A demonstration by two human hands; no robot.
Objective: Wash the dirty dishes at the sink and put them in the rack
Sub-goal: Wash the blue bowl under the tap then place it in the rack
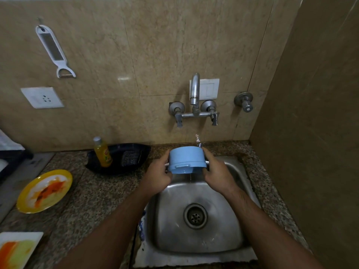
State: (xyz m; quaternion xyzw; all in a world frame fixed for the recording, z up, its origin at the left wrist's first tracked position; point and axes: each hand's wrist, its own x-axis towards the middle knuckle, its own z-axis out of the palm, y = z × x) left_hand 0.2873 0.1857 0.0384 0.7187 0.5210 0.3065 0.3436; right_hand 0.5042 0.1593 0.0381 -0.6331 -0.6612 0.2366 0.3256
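Note:
A light blue round container (186, 159) is held tipped over the steel sink (196, 237), its opening turned away and downward. My left hand (158, 176) grips its left side and my right hand (216, 172) grips its right side. A thin stream of water runs from the container's lower edge into the basin. Water splashes behind it, below the wall tap (194, 90). A dirty yellow plate (44, 191) with orange smears lies on the counter at the left. Another soiled white plate (17, 249) shows at the bottom left corner.
A black tray (134, 167) behind the sink's left side holds a yellow dish-soap bottle (102, 152) and a scrubber (130, 158). A white peeler (53, 49) hangs on the tiled wall. A side wall stands close on the right. A dark rack edge (11, 158) sits far left.

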